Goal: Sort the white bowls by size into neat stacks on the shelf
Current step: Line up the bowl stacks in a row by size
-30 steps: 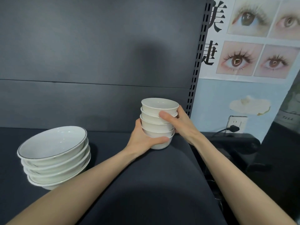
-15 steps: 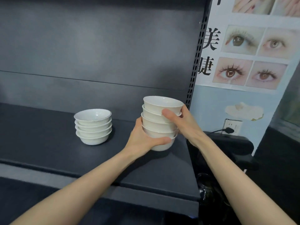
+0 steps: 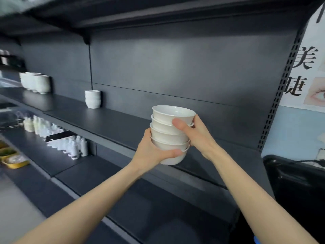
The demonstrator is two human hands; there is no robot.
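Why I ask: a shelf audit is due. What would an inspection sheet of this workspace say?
Surface: dark grey shelf, tiered.
Job's things: bowl stack held up in front of the shelf; second stack standing on it, left; more white ware further left, blurred.
Clutter: white bottles on a lower tier; yellow trays lower left.
Grippers: left hand grips the bowl stack's base; right hand holds its side.
Cables: black cable at the right edge.
Surroundings: eye poster, perforated upright.

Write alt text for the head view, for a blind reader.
A left hand and a right hand hold a stack of small white ceramic bowls in front of a dark grey metal shelf. A second stack of white bowls stands farther left on that shelf.
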